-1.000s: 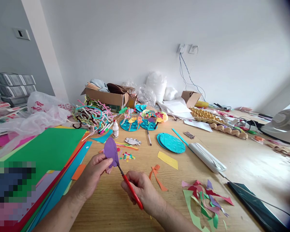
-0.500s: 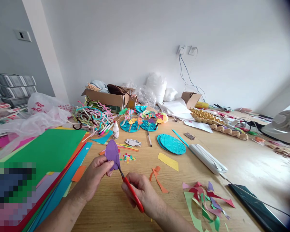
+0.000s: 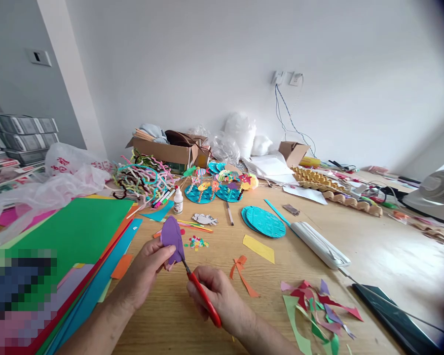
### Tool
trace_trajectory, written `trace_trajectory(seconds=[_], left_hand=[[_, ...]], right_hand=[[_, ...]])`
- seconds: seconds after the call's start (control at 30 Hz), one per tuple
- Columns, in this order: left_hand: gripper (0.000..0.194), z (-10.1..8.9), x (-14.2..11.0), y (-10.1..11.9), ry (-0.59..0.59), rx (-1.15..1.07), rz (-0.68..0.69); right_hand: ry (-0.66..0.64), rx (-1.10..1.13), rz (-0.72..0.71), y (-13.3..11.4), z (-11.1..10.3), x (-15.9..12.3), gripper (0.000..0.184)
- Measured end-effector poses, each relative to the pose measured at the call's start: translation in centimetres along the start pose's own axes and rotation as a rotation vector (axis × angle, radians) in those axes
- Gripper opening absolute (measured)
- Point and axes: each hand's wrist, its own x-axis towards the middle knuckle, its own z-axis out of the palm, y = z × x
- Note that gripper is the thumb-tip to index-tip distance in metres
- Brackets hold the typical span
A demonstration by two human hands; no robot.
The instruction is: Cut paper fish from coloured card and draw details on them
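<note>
Pinched between the thumb and fingers of my left hand (image 3: pixel 152 264) is a piece of purple paper (image 3: pixel 171 233), held upright above the wooden table. My right hand (image 3: pixel 216 296) grips red-handled scissors (image 3: pixel 203 296), whose dark blades meet the lower right edge of the paper. Behind the paper lie a small heap of coloured paper dots (image 3: pixel 198 242) and a white paper fish (image 3: pixel 204 219). A white glue bottle (image 3: pixel 178 201) stands farther back. Orange paper scraps (image 3: pixel 242 276) rest just right of the scissors.
Coloured paper sheets (image 3: pixel 70 229) are stacked at the left. Two blue discs (image 3: pixel 268 222), a yellow paper piece (image 3: pixel 259 248) and a white power strip (image 3: pixel 318 244) lie to the right. Mixed paper offcuts (image 3: pixel 318 310) and a dark phone-like slab (image 3: pixel 392 315) sit at the front right.
The view has shifted very slightly, moving everything a little to the right and down. Both hands keep their hold, with the scissors still at the purple paper's edge.
</note>
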Motion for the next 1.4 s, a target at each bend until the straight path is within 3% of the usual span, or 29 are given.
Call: trace_trajectory(seconds=[0.2, 0.83, 1.4], left_hand=[[0.026, 0.7, -0.2, 0.2, 0.021, -0.047, -0.009], [0.026, 1.2, -0.7, 0.1, 0.032, -0.039, -0.075], [0.028, 1.3, -0.6, -0.3, 0.011, 0.013, -0.03]], right_hand=[[-0.027, 0.058, 0.035, 0.4, 0.2, 0.1, 0.025], [-0.125, 0.253, 0.001, 1.6, 0.1, 0.4, 0.053], [-0.076, 0.142, 0.023, 0.4, 0.1, 0.1, 0.052]])
